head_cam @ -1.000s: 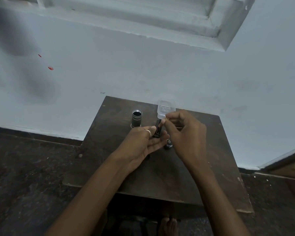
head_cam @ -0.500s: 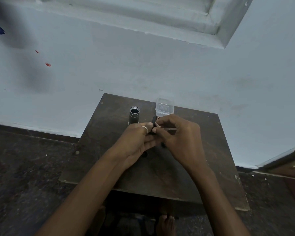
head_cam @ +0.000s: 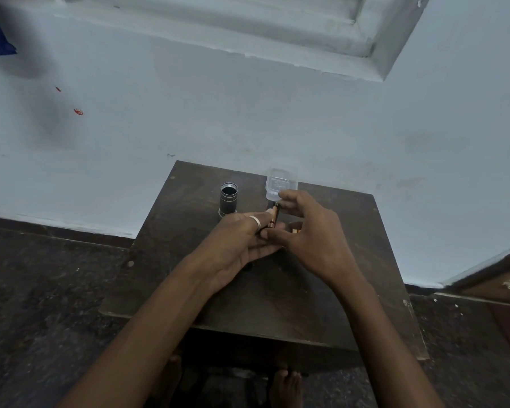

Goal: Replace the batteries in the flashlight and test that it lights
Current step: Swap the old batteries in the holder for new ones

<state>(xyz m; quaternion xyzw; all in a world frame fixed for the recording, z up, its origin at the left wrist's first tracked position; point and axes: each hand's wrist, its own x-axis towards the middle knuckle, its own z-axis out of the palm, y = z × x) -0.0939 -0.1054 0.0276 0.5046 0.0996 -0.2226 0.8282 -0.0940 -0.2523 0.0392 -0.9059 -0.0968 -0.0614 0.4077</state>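
Observation:
The black flashlight body (head_cam: 228, 198) stands upright with its open end up at the back left of the small dark wooden table (head_cam: 351, 260). My left hand (head_cam: 239, 242), with a pale ring on one finger, holds a dark battery holder (head_cam: 263, 230) that it mostly hides. A copper-coloured battery (head_cam: 273, 217) sticks up from the holder. My right hand (head_cam: 312, 234) pinches this battery, with the index fingertip on its top end and the thumb near its lower end. A second copper battery (head_cam: 296, 231) shows on the table under my right palm.
A small clear plastic box (head_cam: 281, 184) sits at the table's back edge, just behind my right fingers. The table stands against a pale wall on a dark stone floor. Bare feet (head_cam: 284, 384) show below the table's front edge.
My right hand has spread wider and risen slightly, which uncovers the copper battery in the holder. Both hands stay together over the middle of the table.

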